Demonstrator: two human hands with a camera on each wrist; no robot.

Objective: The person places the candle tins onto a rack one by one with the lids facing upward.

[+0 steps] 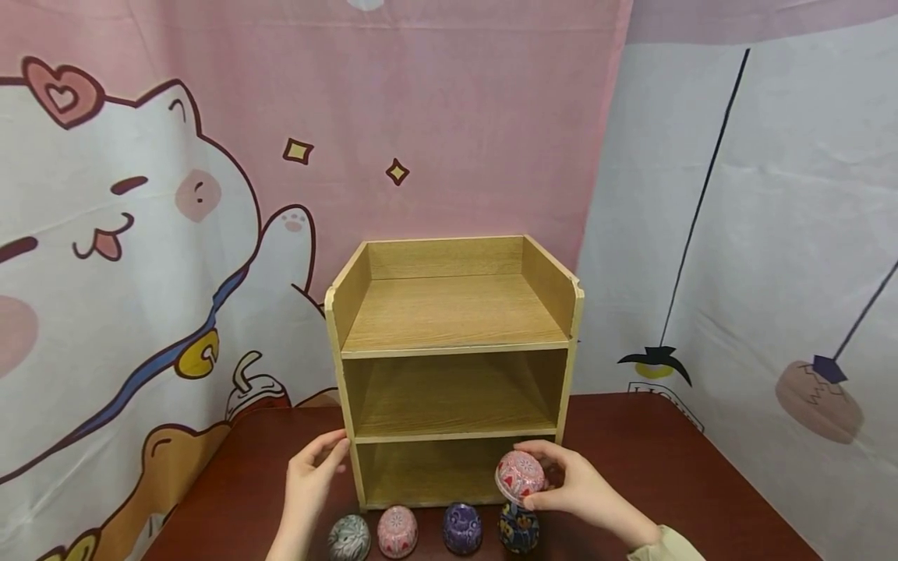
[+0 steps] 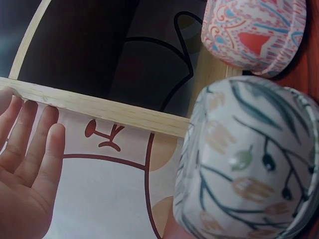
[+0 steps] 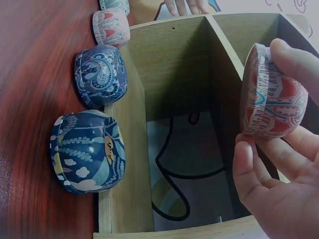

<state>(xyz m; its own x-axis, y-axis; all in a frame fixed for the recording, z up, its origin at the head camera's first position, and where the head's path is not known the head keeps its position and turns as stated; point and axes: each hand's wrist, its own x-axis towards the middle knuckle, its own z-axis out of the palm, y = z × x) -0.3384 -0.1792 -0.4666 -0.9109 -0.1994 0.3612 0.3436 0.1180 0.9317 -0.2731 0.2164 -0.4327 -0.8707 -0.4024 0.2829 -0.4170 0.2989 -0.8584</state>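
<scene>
My right hand [image 1: 578, 489] grips a small round pink patterned tin [image 1: 520, 474] between thumb and fingers, in front of the bottom compartment's right side. In the right wrist view that tin [image 3: 276, 97] is tilted on its side, above the shelf opening. Fairly straight fingers of my left hand [image 1: 311, 470] touch the left side panel of the wooden shelf [image 1: 449, 312]. In the left wrist view their fingertips [image 2: 31, 105] meet the panel's edge. A white tin with green leaves [image 1: 349, 538], a second pink tin [image 1: 397, 532], a purple tin [image 1: 462, 528] and a dark blue tin [image 1: 519, 531] line the shelf's front.
The shelf has an upper tray with raised sides and two compartments below, standing on a dark red table [image 1: 652, 460]. Behind it hangs a cartoon-printed cloth [image 1: 477, 117]. The row of tins sits close to the shelf's front edge.
</scene>
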